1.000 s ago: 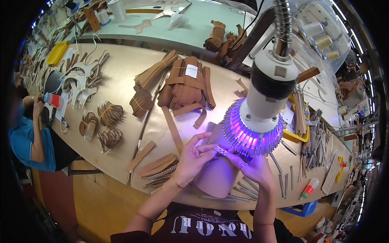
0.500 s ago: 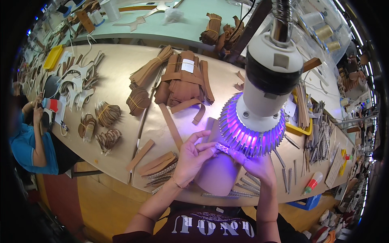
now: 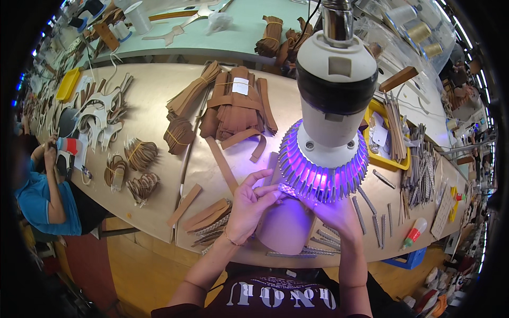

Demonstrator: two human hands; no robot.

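Note:
Under the purple glow of a lamp (image 3: 324, 167), a short braided strip (image 3: 287, 189) spans the gap between my hands. My left hand (image 3: 248, 208) pinches its left end between thumb and fingers, with the other fingers curled loosely. My right hand (image 3: 338, 216) is closed at the strip's right end, its fingertips partly covered by the lamp's finned rim. Below the strip, a smooth brown rounded form (image 3: 286, 231) rests on the table. Short braided pieces (image 3: 324, 241) lie beside it on the right, and brown straps with braided ends (image 3: 208, 218) lie left of my left wrist.
The lamp's thick white body blocks the middle right. Bundled brown straps (image 3: 236, 108) lie beyond my hands, tied coils (image 3: 141, 153) farther left. A yellow tray (image 3: 391, 160) and a bottle (image 3: 414, 233) are at right. A person in a blue shirt (image 3: 45, 204) works at far left.
The view has shifted slightly, and the lamp appears a little farther left, baring more of the yellow tray. Both hands keep nearly the same hold on the braided strip.

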